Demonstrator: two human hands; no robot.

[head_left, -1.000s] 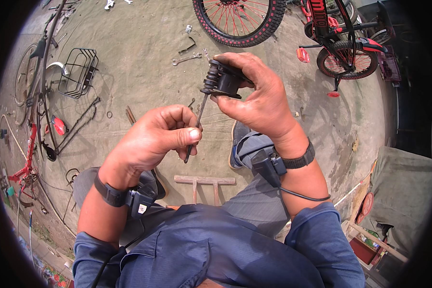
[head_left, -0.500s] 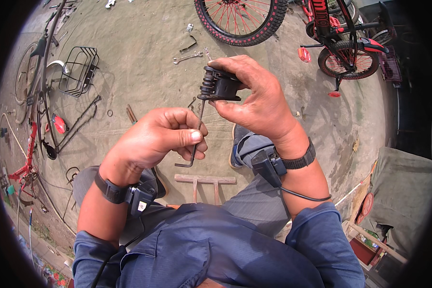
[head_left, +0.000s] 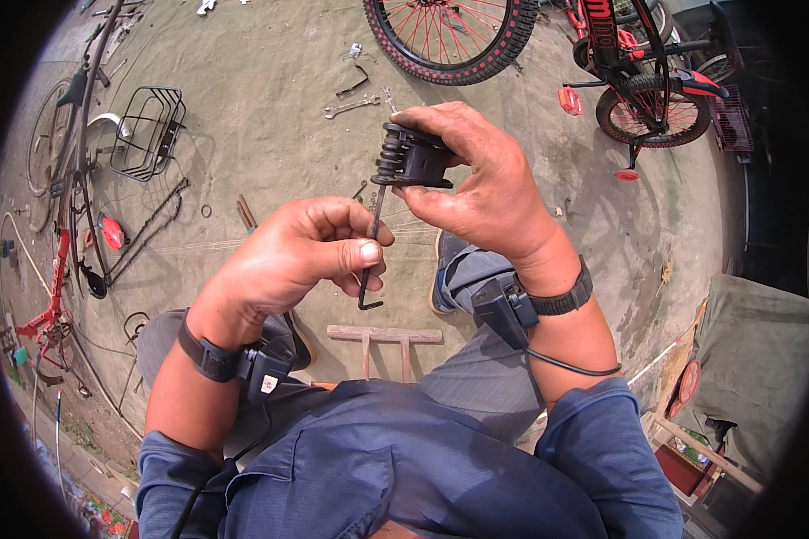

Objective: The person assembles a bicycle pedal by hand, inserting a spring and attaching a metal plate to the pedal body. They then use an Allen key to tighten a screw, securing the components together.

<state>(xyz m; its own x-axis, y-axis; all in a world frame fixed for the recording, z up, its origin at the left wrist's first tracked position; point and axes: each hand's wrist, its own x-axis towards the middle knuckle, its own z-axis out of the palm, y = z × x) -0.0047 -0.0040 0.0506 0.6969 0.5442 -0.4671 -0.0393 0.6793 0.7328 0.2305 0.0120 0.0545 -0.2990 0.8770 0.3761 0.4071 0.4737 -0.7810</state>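
My right hand (head_left: 485,175) grips a black bicycle part (head_left: 413,157) by its top and bottom, thumb below and fingers above. The part has a coil-like ribbed side on the left and a smooth block body. From its underside a dark hex key (head_left: 374,229) hangs down, its upper tip hidden at the part. My left hand (head_left: 310,247) pinches the key's shaft between thumb and fingers. The key's short bent end shows below the fingers and points right.
Beyond my hands lie a wrench (head_left: 351,107) and a black wire basket (head_left: 148,133). A bicycle wheel with red spokes (head_left: 449,40) stands at the top, a red-and-black bicycle (head_left: 643,81) at the upper right. A wooden T-shaped piece (head_left: 385,335) is between my legs.
The hex key has turned in my left fingers: its short bent end pointed left before and points right now. My right hand and the black part stay nearly where they were.
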